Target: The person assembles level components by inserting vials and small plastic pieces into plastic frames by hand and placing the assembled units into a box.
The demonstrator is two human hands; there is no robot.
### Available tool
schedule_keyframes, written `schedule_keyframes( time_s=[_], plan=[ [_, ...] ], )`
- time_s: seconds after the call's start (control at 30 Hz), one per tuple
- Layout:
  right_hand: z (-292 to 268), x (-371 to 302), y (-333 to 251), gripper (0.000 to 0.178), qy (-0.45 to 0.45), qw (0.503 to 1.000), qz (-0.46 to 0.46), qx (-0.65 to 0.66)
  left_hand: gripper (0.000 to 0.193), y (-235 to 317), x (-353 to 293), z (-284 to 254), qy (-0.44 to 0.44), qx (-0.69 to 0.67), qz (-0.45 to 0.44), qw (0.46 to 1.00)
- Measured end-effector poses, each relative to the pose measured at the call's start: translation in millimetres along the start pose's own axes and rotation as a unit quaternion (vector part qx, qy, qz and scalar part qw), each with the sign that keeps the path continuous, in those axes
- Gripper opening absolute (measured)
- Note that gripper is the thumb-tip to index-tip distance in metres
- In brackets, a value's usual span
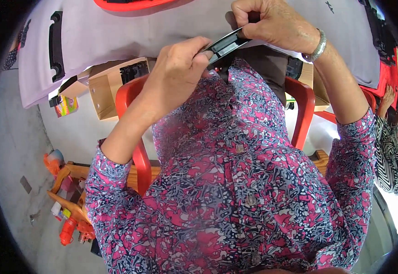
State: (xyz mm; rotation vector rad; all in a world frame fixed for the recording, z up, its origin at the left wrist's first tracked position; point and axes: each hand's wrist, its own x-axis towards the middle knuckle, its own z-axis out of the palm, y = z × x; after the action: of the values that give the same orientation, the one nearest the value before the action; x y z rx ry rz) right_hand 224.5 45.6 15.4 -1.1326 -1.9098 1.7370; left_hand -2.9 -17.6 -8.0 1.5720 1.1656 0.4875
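A narrow black plastic strip (228, 47) with a pale, shiny section along it is stretched between my two hands, just over the near edge of the table. My left hand (177, 68) pinches its lower left end between thumb and fingers. At the upper right end, my right hand (279, 27) grips it with bent fingers, which hide that end. A silvery band (320, 45) circles my right wrist. On the table's left side lies a separate long black plastic piece (56, 45) with wider ends.
The table (112, 36) has a pale grey cover. A red tray (135, 5) with black items stands at its far side. Cardboard boxes (103, 93) holding black parts sit below. Red chair arms (302, 109) flank me. Another person's patterned clothing (386, 157) shows at right.
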Motion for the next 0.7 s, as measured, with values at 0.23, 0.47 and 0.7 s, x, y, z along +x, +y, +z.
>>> schedule_keyframes(
  time_s=[0.23,0.47,0.7],
  plan=[
    [1,-3,1,0.021,0.012,1.0,-0.011,-0.01,0.027,-4,2,1,0.026,0.088,0.092,0.992],
    [2,-2,3,0.021,0.0,0.999,-0.007,0.033,0.029,-4,3,-3,-0.019,0.083,0.087,0.993],
    [1,0,11,0.021,-0.009,0.985,-0.169,0.018,0.014,2,3,-1,0.024,0.211,0.193,0.958]
  ],
)
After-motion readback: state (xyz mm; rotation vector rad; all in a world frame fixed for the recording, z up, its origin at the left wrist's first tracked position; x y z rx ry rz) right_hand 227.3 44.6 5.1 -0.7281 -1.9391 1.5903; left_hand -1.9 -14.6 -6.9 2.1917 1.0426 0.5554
